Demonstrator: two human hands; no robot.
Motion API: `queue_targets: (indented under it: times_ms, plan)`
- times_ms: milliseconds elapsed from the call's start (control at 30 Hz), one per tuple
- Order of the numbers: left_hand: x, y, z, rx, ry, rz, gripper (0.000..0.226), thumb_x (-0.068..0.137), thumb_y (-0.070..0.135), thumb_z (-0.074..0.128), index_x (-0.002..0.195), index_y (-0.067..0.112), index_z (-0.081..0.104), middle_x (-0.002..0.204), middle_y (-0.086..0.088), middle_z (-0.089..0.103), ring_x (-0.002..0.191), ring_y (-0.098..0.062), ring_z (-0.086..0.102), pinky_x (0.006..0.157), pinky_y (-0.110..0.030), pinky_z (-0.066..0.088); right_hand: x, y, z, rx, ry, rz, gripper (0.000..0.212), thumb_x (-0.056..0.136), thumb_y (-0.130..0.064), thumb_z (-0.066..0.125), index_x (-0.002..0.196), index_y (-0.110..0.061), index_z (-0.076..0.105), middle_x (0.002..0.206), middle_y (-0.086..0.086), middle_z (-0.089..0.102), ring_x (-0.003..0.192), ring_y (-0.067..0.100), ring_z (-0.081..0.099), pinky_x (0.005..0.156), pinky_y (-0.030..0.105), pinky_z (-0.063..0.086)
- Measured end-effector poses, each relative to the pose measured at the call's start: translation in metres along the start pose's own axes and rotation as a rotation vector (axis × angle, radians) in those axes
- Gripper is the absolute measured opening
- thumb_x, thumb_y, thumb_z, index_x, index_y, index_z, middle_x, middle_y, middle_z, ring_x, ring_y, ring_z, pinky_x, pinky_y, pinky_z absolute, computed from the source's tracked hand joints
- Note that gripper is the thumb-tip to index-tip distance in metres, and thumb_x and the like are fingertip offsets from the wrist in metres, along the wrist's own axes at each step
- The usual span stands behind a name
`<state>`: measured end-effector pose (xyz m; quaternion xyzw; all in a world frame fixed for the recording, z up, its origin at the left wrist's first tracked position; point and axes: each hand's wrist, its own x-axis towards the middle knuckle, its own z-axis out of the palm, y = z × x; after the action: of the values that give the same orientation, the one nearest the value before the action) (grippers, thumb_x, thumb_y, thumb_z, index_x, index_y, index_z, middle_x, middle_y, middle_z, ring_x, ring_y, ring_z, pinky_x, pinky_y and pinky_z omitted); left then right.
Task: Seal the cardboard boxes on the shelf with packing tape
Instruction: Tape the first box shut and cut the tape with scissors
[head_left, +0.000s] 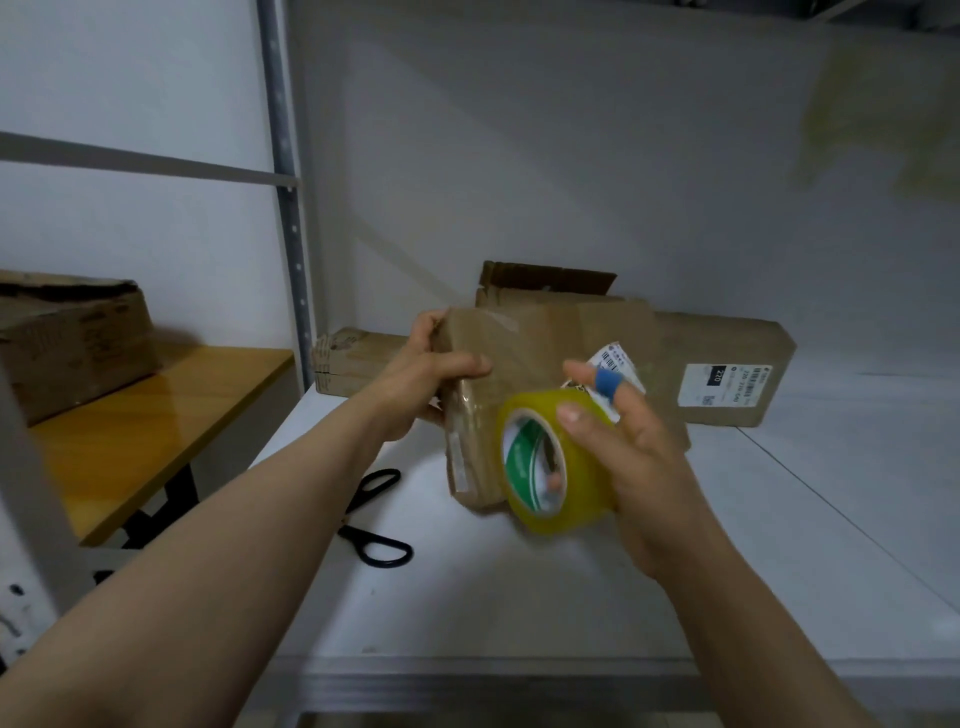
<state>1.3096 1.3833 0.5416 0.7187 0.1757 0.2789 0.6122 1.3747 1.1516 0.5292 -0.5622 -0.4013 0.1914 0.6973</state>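
My left hand (436, 374) grips the left end of the small brown cardboard box (524, 364), fingers curled over its far edge and thumb pressed on its broad face. The box is lifted and tilted off the white shelf (675, 545), just ahead of my right fingertips. My right hand (644, 467) holds the yellowish roll of clear packing tape (582, 499), thumb on its outer band and one finger showing through the green-printed core.

With only one end held, the box could twist or drop once I pull tape across it. The strip could then land crooked and off the seam. I cannot tell whether a free tape end already joins the roll to the box. If it does not, it may stick back to the roll.

The box's broad face turns up toward me, with its near corner dipping behind the roll. Its long axis seems to run from my left fingers across to my right fingers, though the tilt makes that uncertain.
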Motion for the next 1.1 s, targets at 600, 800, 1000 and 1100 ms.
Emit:
queue_targets:
  times_ms: [600,800,1000,1100]
  plan:
    - [-0.015,-0.041,0.009,-0.247,0.019,-0.512,0.056,0.082,0.044,0.07,0.123,0.007,0.059,0.099,-0.016,0.07,0.074,-0.033,0.074,0.063,-0.052,0.061,0.009,-0.016,0.017,0.05,-0.03,-0.055,0.027,0.094,-0.017,0.066,0.118,-0.029,0.061,0.089,-0.005,0.077,0.079,0.015,0.075,0.065,0.028,0.058]
    - [-0.012,-0.042,0.009,0.002,-0.016,-0.5,0.058,0.087,0.062,0.056,0.117,0.013,0.064,0.091,-0.012,0.072,0.071,-0.027,0.071,0.071,-0.046,0.062,0.02,0.0,0.026,0.084,-0.042,-0.054,0.037,0.095,-0.021,0.065,0.129,-0.031,0.056,0.104,-0.006,0.075,0.09,0.016,0.075,0.07,0.029,0.059]
    - [0.005,-0.023,-0.01,0.634,0.068,-0.125,0.099,0.065,0.053,0.061,0.156,0.032,0.03,0.162,-0.01,0.027,0.148,-0.034,0.024,0.118,-0.054,0.028,0.021,0.005,0.03,0.143,-0.049,-0.051,0.036,0.095,-0.02,0.064,0.127,-0.032,0.054,0.099,-0.008,0.076,0.087,0.016,0.074,0.071,0.035,0.061]
    - [0.0,-0.011,-0.003,0.586,-0.279,-0.016,0.079,0.072,0.024,0.059,0.149,0.026,0.041,0.14,-0.004,0.054,0.131,-0.025,0.05,0.112,-0.046,0.042,0.02,0.008,0.031,0.138,-0.03,-0.057,0.038,0.092,-0.025,0.065,0.128,-0.033,0.053,0.096,-0.012,0.076,0.085,0.013,0.074,0.07,0.032,0.06]
